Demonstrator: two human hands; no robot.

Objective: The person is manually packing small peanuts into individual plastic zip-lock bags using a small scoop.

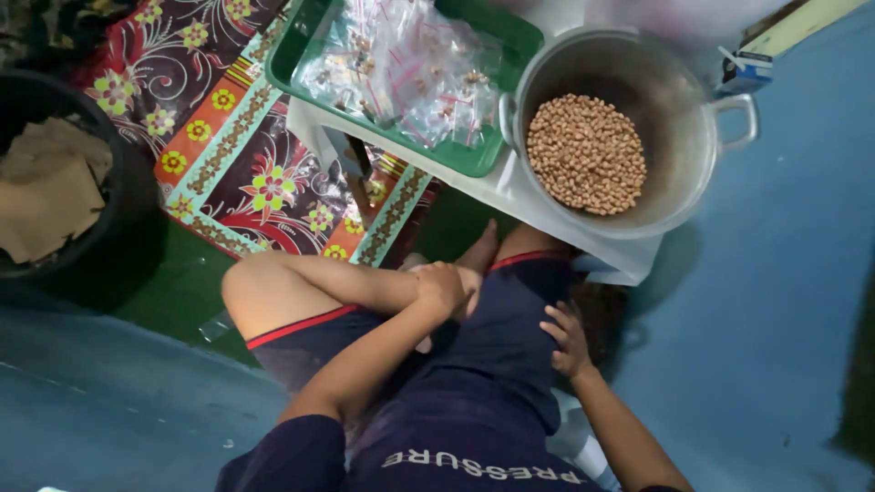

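head view, left hand (444, 287) fingers curled closed on knee below the metal pot (629, 128) of peanuts (586, 153), right hand (567, 342) fingers spread open on thigh, green tray (474, 157) of small bags left of pot on white bench (510, 187)

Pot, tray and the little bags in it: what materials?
Pot: dull grey metal, likely aluminium, with a matte brushed sheen and riveted handles. Tray: green plastic, judging by its smooth moulded rim. Bags: thin clear plastic film, crinkled and glinting.

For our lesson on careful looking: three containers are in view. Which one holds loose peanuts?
The round metal pot with side handles, on the white table. The green tray holds small plastic bags; the black tub holds brown paper.
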